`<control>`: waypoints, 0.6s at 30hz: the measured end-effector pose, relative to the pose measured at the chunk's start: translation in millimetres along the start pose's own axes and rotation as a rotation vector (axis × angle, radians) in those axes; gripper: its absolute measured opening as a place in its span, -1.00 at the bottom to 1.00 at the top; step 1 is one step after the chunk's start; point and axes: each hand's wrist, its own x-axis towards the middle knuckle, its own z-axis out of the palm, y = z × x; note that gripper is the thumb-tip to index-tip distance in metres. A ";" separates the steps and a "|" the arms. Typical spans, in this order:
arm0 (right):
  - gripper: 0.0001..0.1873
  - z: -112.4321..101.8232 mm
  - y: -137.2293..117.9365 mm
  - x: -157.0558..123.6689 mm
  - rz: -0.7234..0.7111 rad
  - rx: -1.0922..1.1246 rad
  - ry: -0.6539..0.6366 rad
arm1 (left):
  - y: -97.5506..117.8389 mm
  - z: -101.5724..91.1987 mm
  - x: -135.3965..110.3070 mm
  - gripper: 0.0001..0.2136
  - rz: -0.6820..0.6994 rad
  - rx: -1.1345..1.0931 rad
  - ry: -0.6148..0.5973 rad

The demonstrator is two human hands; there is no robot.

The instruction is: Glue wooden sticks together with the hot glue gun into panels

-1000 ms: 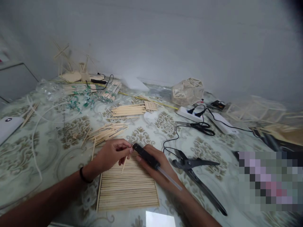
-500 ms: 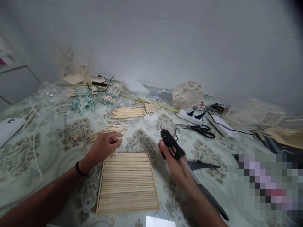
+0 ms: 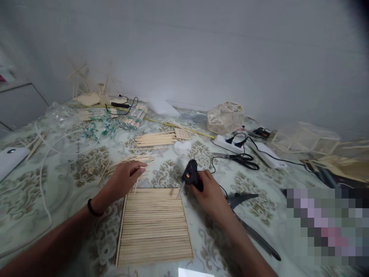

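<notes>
My right hand (image 3: 208, 188) is wrapped round the handle of a black hot glue gun (image 3: 191, 175). A pale, translucent glue stick (image 3: 180, 190) juts from the gun down toward the far right corner of a flat panel (image 3: 155, 227) made of wooden sticks laid side by side. My left hand (image 3: 127, 177), with a dark band on its wrist, is closed in a pinch over the panel's far left corner. A short thin wooden stick (image 3: 136, 186) hangs below its fingers. Loose sticks (image 3: 141, 157) lie just beyond this hand.
Black-handled scissors (image 3: 245, 159), a white power strip (image 3: 227, 144) and pliers-like cutters (image 3: 256, 234) lie on the right. Farther back are a stack of sticks (image 3: 155, 139), a yellow strip (image 3: 198, 132), plastic wrappers (image 3: 90, 132) and a wooden-framed polyhedron (image 3: 225, 118). A cord runs to the glue gun.
My right hand has turned the glue gun over and brought it left, so its glue stick now points at the panel's far right corner. The left hand moved slightly left, still pinching the stick.
</notes>
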 end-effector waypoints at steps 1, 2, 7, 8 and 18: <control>-0.88 1.6 1.9 0.3 0.002 -0.005 -0.011 | -0.9 -0.5 0.3 -0.67 0.016 0.006 0.017; -0.82 3.3 4.4 0.6 0.004 -0.005 -0.014 | -1.6 -0.9 0.6 -0.68 0.026 0.007 0.031; -0.62 9.8 18.7 1.8 -0.006 -0.004 0.004 | 0.3 -1.8 1.2 -0.75 -0.011 -0.048 0.021; -0.61 9.9 20.9 1.9 -0.011 -0.018 0.007 | 1.8 -1.4 0.9 -0.76 -0.018 -0.061 0.017; -0.86 -6.0 -24.2 -10.9 -0.210 0.137 0.193 | 22.7 11.5 -16.9 -0.79 0.037 -0.153 -0.064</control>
